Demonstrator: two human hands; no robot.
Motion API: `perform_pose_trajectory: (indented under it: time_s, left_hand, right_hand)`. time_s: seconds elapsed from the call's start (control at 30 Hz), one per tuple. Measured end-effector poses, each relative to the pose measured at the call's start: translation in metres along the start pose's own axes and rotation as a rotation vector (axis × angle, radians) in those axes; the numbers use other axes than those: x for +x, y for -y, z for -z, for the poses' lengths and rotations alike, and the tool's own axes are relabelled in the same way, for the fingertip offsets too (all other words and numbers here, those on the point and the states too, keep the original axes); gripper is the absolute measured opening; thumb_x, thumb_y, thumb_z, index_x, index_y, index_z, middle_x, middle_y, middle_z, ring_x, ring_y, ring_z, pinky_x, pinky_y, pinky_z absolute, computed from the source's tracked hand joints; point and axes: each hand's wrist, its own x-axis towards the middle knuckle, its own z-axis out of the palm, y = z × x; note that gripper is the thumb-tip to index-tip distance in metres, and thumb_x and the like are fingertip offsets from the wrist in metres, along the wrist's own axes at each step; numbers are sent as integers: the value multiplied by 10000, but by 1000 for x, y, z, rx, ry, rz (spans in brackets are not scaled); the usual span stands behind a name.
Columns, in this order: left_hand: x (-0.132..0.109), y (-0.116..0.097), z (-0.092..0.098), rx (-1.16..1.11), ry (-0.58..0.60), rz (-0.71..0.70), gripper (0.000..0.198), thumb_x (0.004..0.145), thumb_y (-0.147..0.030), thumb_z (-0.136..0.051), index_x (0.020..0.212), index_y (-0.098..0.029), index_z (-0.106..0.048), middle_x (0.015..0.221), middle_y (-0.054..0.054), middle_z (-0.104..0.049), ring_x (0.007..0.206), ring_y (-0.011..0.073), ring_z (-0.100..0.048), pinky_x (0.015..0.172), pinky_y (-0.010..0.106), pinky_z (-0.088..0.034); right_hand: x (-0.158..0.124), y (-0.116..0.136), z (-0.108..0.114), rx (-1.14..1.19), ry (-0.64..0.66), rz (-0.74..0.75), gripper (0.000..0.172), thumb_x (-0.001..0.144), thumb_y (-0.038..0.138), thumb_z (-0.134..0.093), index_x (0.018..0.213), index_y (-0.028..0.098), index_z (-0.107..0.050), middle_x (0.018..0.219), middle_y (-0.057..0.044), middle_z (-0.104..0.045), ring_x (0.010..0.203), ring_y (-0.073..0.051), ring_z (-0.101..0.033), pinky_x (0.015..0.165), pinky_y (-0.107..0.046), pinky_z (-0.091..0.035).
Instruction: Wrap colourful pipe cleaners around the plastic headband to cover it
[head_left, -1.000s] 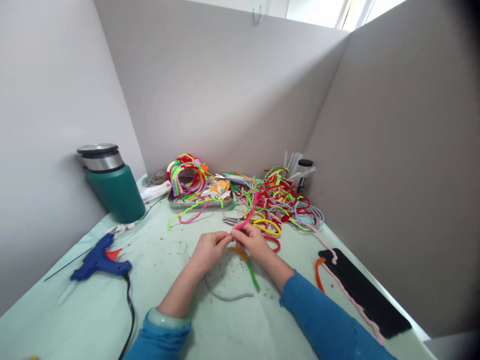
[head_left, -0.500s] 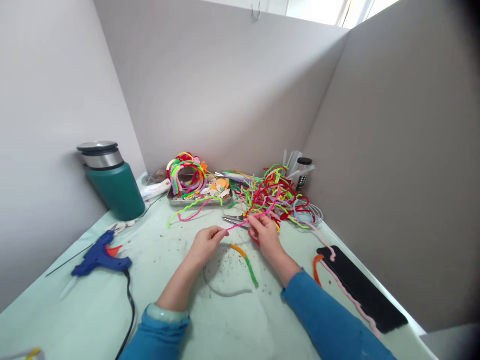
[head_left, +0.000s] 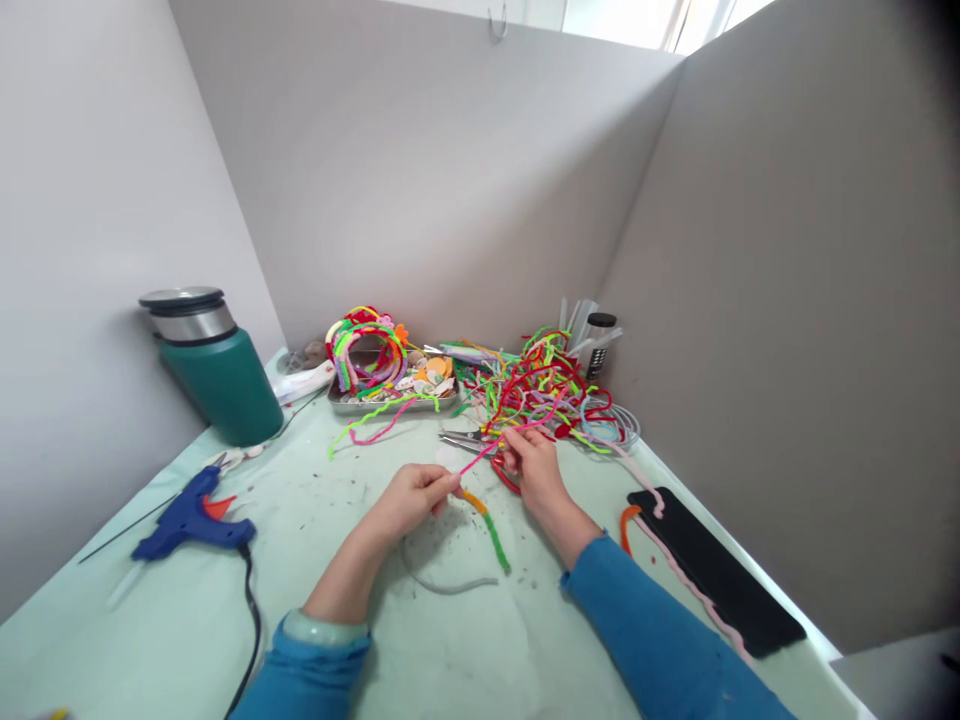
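My left hand (head_left: 411,498) pinches one end of a pink pipe cleaner (head_left: 489,448) just above the table. Further along the same pink pipe cleaner, my right hand (head_left: 532,470) is closed on it, close to a tangled heap of coloured pipe cleaners (head_left: 544,392). The pink strand runs taut between the two hands. Under the hands lies a headband (head_left: 457,560), part grey and part wrapped in orange and green. Pliers (head_left: 463,438) lie just beyond my right hand.
A blue glue gun (head_left: 189,518) with a black cord lies at the left. A green flask (head_left: 217,372) stands by the left wall. A metal tray (head_left: 390,385) of wrapped headbands sits at the back. A black phone (head_left: 712,570) lies at the right edge.
My hands have drawn apart, the right one sliding along the pink pipe cleaner toward the heap. The strand is now stretched between them. The left hand dropped slightly toward the table.
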Motion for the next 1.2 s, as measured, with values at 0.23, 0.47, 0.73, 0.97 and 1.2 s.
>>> perform_pose_trajectory:
  time_s: [0.23,0.47,0.73,0.97,1.2]
  left_hand:
    - [1,1,-3,-226,-10,96,344,737,-430,-495,833,-116,-598,582,-20,-518,353,32,-297,350,185,-214]
    - [1,0,1,-301,-78,99,437,666,-365,-595,1001,-85,-571,698,21,-592,360,22,-337,352,180,-278]
    - [4,3,1,-247,-181,78,405,692,-492,-557,809,-113,-642,597,-1,-574,350,32,-332,364,193,-285]
    - [6,8,6,55,-563,84,420,738,-461,-504,1017,-173,-627,750,19,-642,444,84,-462,457,229,-381]
    - [3,5,-4,515,-649,-462,248,807,-325,-494,955,-199,-648,953,53,-647,928,170,-549,863,307,-409]
  right_hand:
    - [0,2,0,-98,-20,68,268,686,381,-619,617,173,-465,388,76,-421,349,-51,-344,370,-179,-262]
    - [-2,4,-2,-113,-64,110,272,668,402,-632,637,171,-491,394,76,-431,363,-58,-354,380,-185,-272]
    - [-2,0,-1,-112,-7,78,275,692,407,-608,630,171,-481,405,71,-433,359,-53,-341,373,-183,-255]
    - [-5,-4,-1,-174,102,15,293,697,414,-601,594,168,-477,409,61,-419,356,-55,-316,355,-193,-208]
    - [-13,-15,-13,-247,169,98,225,704,380,-613,739,159,-589,549,38,-490,427,-68,-394,411,-199,-294]
